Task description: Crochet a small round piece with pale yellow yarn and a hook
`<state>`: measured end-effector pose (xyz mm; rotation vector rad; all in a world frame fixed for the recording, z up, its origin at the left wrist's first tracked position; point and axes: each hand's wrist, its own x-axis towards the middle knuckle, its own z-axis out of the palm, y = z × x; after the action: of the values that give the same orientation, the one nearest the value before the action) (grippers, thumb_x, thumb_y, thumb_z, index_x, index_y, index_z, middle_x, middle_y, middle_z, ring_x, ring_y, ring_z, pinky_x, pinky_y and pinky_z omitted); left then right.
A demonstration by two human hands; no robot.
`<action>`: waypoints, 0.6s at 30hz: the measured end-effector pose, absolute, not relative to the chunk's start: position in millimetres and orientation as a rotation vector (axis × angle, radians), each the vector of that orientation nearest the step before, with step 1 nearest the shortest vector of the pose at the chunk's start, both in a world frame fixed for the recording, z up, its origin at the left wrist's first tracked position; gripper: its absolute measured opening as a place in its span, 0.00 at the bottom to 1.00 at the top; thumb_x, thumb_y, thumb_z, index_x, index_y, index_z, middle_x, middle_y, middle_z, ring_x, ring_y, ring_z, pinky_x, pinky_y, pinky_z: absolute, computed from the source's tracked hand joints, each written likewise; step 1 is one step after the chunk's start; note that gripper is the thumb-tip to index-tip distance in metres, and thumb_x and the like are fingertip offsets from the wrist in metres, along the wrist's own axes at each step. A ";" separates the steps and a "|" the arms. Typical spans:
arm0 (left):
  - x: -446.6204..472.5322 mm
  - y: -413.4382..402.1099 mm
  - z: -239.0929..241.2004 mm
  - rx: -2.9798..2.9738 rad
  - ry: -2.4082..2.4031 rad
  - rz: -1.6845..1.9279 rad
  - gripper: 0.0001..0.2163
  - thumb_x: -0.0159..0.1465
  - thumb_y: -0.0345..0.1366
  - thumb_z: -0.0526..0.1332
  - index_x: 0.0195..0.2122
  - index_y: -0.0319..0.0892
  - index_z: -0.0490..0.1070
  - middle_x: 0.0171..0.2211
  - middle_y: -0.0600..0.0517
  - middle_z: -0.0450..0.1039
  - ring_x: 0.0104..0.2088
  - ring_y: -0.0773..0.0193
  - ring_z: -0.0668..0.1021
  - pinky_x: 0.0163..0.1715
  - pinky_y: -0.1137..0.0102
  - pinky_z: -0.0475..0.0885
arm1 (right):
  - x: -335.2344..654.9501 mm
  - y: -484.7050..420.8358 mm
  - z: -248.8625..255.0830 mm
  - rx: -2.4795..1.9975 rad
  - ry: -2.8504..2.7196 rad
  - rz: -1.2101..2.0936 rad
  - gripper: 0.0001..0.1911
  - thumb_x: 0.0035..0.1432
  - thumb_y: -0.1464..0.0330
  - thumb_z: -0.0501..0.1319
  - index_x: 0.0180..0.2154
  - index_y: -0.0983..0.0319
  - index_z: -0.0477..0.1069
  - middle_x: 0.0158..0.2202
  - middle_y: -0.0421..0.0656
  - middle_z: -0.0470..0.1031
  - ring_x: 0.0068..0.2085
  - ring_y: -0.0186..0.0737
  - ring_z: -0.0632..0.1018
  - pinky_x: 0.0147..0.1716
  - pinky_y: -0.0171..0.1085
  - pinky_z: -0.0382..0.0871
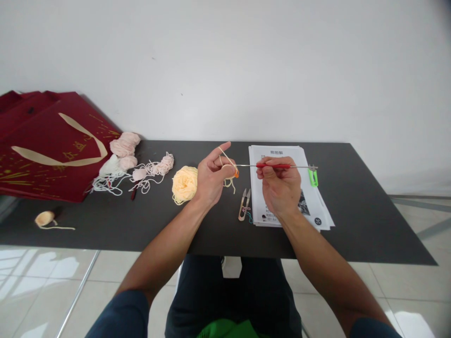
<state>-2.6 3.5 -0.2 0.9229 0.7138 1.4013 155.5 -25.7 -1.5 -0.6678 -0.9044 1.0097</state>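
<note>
two hands work a crochet hook (275, 165) and yarn (225, 157) above the middle of the table (369, 211).
right hand (280, 188) clenched round the hook's red grip, tip pointing left. left hand (211, 180) pinches a small orange piece (236, 173), with the yarn looped over its raised forefinger. yarn ball (184, 184) lies just left of it, snips (244, 205) below between the hands, papers (317, 206) under the right hand.

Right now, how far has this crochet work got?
Early, it seems. Done: only a tiny orange bit sits at the fingertips of the left hand. In hand: a pale strand loops over its forefinger, and the right hand holds the red-handled hook, tip near that bit. Left: the yellow yarn bundle on the table looks barely used, so most work likely remains.
</note>
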 end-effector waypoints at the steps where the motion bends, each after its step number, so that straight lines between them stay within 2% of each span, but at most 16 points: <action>1: -3.0 3.5 -0.2 0.928 0.707 1.402 0.28 0.51 0.26 0.71 0.56 0.43 0.76 0.26 0.58 0.78 0.25 0.72 0.74 0.28 0.73 0.68 | 155.5 -25.9 -1.6 -0.659 -0.910 1.004 0.08 0.57 0.70 0.74 0.36 0.54 0.78 0.37 0.38 0.82 0.32 0.32 0.78 0.33 0.35 0.72; 6: -4.9 4.3 -0.1 0.938 0.678 1.362 0.26 0.49 0.26 0.67 0.52 0.43 0.79 0.24 0.58 0.76 0.22 0.72 0.71 0.25 0.73 0.66 | 157.2 -26.3 -3.1 -0.662 -0.957 1.003 0.07 0.57 0.68 0.74 0.36 0.54 0.77 0.36 0.38 0.82 0.31 0.33 0.77 0.31 0.36 0.72; 14: -8.6 6.3 3.1 0.874 0.614 1.246 0.22 0.46 0.27 0.65 0.44 0.40 0.81 0.20 0.57 0.71 0.20 0.72 0.67 0.22 0.73 0.60 | 161.2 -25.1 0.4 -0.709 -0.927 1.108 0.13 0.52 0.61 0.78 0.33 0.54 0.76 0.34 0.37 0.81 0.30 0.32 0.76 0.29 0.35 0.73; 18: -7.3 5.6 1.8 0.900 0.584 1.290 0.19 0.48 0.28 0.71 0.43 0.42 0.82 0.21 0.57 0.73 0.23 0.71 0.72 0.26 0.73 0.66 | 162.6 -21.8 -1.9 -0.688 -0.801 1.294 0.13 0.51 0.64 0.78 0.33 0.54 0.76 0.35 0.35 0.82 0.30 0.28 0.78 0.29 0.29 0.76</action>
<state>-7.3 5.6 1.8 0.9003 0.5843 1.2903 162.6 -21.8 -1.9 -0.6885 -0.8011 1.2942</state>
